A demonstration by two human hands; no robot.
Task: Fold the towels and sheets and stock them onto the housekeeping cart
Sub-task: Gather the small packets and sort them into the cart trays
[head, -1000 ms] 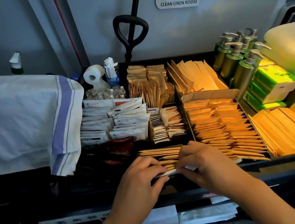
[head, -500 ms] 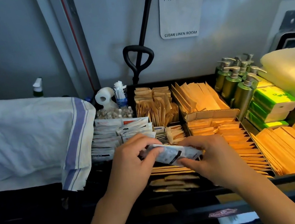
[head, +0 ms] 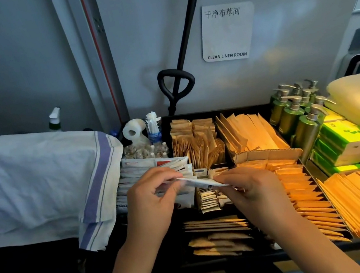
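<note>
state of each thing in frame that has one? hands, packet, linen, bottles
left hand: pinching the white packet's left end
right hand: pinching its right end
white packet: held above the tray, flat
striped cloth: folded, draped over edge
pump bottles: upright

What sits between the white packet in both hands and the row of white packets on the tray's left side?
Nothing visible. The left hand and right hand pinch the white packet just above the white packet row; only open air lies between them.
</note>
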